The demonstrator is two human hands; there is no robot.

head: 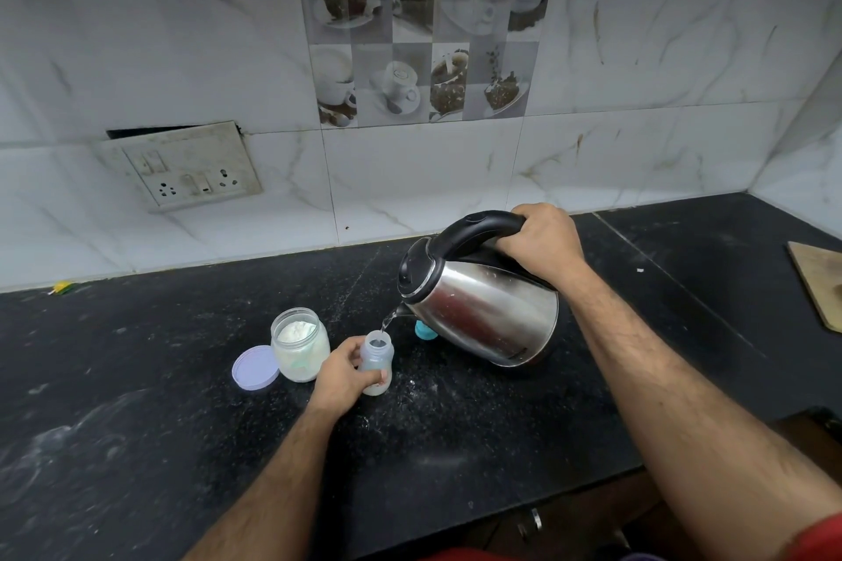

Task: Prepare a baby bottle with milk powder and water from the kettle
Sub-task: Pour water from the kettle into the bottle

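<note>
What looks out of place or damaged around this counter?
The switchboard on the wall hangs crooked, its top edge pulled away, leaving a dark gap behind. White powder dusts the black counter beside the baby bottle.

Head view looks down, perhaps steeply, onto countertop (pixel 136 378).

Steel/blk kettle (pixel 483 310), lilac lid (pixel 255 367), blk speckled counter (pixel 182 378).

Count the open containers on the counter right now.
2: the baby bottle, held by the left hand under the kettle spout, and the powder jar left of it.
</note>
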